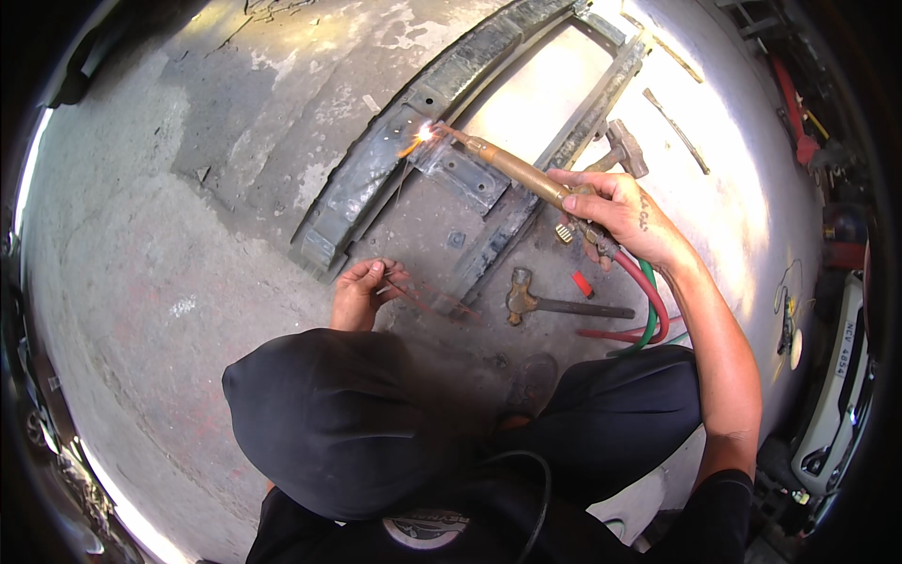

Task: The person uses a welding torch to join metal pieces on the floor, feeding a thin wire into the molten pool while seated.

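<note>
My right hand [625, 211] grips a brass gas torch [517, 167] with red and green hoses [658, 305]. At the torch tip a bright flame [425, 132] with sparks meets a steel bracket [460, 179] joining a curved grey metal beam [362, 174] and a straighter rail [507, 240] on the concrete. My left hand [362, 291] is lower, just beyond my left knee, fingers closed on thin copper-coloured rods [432, 303]. A thin wire hangs below the flame. A ball-headed hammer [521, 296] lies between my hands; a heavier hammer [628, 150] lies just beyond my right hand.
A small red object [581, 282] lies by the hammer. A long metal bar [676, 127] rests at the upper right. Tools with red parts [799, 122] and a white car bumper [834, 395] stand along the right side. My dark-clothed knees and shoe [531, 381] fill the lower middle.
</note>
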The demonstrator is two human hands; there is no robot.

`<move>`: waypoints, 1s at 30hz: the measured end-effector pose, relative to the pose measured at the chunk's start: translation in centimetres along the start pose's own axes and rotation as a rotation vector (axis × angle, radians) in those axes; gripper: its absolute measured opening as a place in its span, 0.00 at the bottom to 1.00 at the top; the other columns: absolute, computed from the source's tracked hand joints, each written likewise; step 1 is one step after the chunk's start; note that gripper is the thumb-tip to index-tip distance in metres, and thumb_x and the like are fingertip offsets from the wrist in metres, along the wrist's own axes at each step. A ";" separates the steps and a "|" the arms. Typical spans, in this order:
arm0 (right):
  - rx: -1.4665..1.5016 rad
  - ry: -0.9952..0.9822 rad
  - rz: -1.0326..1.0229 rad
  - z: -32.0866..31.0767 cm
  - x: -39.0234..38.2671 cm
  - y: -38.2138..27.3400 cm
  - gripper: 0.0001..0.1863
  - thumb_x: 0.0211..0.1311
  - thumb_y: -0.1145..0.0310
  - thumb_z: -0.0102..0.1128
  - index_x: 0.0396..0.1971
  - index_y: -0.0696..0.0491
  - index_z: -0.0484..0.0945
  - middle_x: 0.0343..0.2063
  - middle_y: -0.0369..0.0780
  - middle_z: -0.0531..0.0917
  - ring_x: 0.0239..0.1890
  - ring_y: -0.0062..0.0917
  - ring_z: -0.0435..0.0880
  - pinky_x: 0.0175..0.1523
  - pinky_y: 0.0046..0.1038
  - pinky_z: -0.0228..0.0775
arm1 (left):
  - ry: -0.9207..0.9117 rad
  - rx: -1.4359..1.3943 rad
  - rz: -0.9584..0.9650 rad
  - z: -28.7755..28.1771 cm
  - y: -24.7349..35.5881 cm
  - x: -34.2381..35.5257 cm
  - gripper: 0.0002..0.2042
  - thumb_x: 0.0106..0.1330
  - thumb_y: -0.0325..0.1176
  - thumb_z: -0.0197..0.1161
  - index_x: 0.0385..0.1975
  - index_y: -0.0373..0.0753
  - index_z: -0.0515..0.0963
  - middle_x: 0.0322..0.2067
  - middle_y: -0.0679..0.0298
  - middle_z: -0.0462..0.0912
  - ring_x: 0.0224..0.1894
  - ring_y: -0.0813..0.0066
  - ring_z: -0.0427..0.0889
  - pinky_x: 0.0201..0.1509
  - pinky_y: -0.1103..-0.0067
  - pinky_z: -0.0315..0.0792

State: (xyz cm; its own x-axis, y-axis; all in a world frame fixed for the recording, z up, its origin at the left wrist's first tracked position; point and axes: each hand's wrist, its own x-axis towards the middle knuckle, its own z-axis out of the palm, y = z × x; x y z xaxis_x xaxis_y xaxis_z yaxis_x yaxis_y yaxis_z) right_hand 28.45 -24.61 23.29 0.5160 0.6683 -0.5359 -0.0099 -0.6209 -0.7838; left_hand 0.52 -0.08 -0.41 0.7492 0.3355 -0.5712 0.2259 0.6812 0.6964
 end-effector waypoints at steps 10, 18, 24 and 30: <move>-0.013 0.002 -0.007 0.0 0.1 0.3 0.30 0.72 0.63 0.59 0.69 0.62 0.70 0.35 0.45 0.86 0.20 0.21 0.84 0.29 0.26 0.78 | -0.001 -0.001 -0.007 -0.1 -0.2 0.2 0.12 0.79 0.35 0.56 0.48 0.32 0.81 0.45 0.51 0.88 0.46 0.64 0.88 0.54 0.66 0.83; -0.017 -0.004 0.003 -0.1 0.1 0.2 0.30 0.72 0.63 0.58 0.69 0.62 0.70 0.31 0.43 0.86 0.20 0.21 0.84 0.31 0.26 0.78 | -0.002 -0.005 -0.011 0.0 -0.1 0.3 0.12 0.79 0.34 0.56 0.48 0.32 0.80 0.45 0.51 0.88 0.46 0.64 0.88 0.53 0.66 0.82; -0.009 -0.005 -0.009 0.0 0.2 0.3 0.30 0.72 0.63 0.58 0.69 0.63 0.70 0.29 0.42 0.85 0.19 0.21 0.84 0.30 0.26 0.77 | -0.019 -0.003 -0.017 -0.1 -0.1 0.2 0.12 0.79 0.35 0.56 0.48 0.32 0.80 0.45 0.51 0.88 0.45 0.64 0.88 0.54 0.66 0.82; -0.017 -0.009 -0.001 -0.1 0.2 0.3 0.30 0.72 0.63 0.59 0.69 0.63 0.70 0.29 0.42 0.85 0.20 0.21 0.84 0.29 0.25 0.77 | -0.023 -0.004 -0.009 -0.1 -0.1 0.2 0.12 0.79 0.36 0.57 0.48 0.32 0.80 0.44 0.51 0.88 0.45 0.64 0.88 0.54 0.66 0.82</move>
State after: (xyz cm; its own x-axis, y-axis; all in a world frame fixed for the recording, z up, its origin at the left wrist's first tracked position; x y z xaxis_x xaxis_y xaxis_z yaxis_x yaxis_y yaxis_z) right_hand 28.59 -24.73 22.95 0.5080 0.6729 -0.5378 0.0052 -0.6268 -0.7792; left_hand 0.64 -0.04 -0.65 0.7612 0.3145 -0.5672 0.2302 0.6867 0.6895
